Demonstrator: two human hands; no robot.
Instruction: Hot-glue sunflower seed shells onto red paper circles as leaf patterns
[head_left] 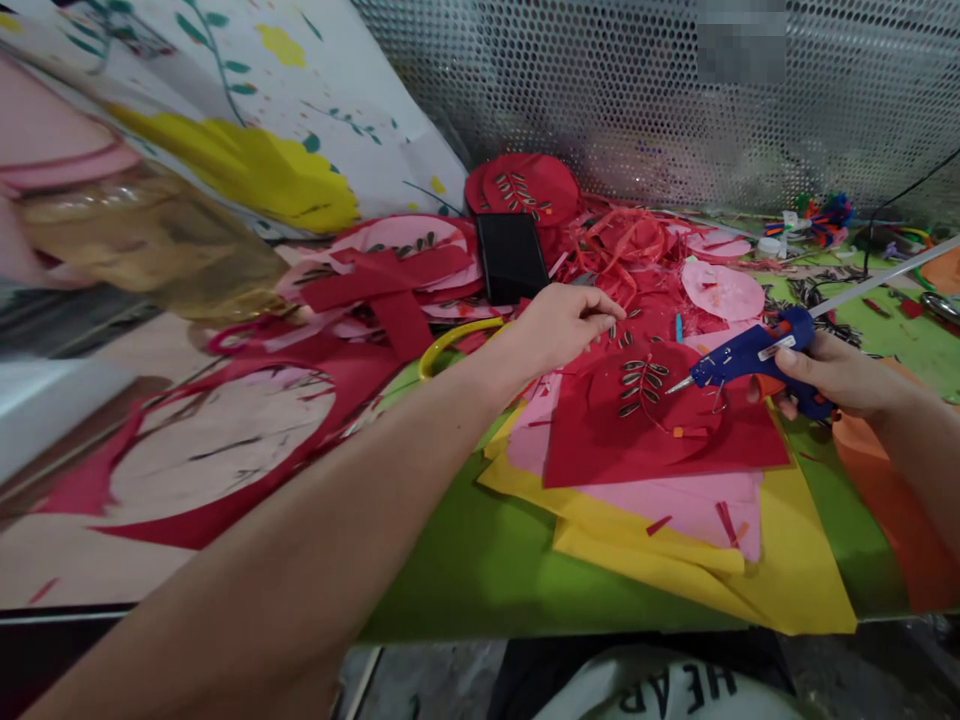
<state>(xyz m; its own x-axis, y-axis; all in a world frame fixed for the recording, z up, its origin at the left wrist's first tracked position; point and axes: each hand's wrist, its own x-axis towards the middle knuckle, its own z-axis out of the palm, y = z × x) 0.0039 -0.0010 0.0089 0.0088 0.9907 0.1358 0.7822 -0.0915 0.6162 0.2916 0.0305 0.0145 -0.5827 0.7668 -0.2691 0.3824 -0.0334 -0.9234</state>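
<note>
My right hand (pixel 821 375) is wrapped round a blue glue gun (pixel 754 355) with a translucent glue stick in its back. The gun's metal tip is just above a red felt circle (pixel 697 400), beside dark seed shapes (pixel 641 385) laid out like a leafy sprig. My left hand (pixel 574 322) hovers over the red felt behind the sprig, thumb and fingertips pinched together; whatever they hold is too small to make out. Red felt sheets (pixel 600 455) lie on pink sheets (pixel 675 500) and yellow sheets (pixel 810 560).
A black phone (pixel 513 258) lies beyond my left wrist, near a yellow ring (pixel 450 345). Finished-looking red circles (pixel 525 185), pink circles and felt scraps are piled at the back. A bottle of yellowish liquid (pixel 150 235) stands left. A perforated metal panel (pixel 600 90) borders the back.
</note>
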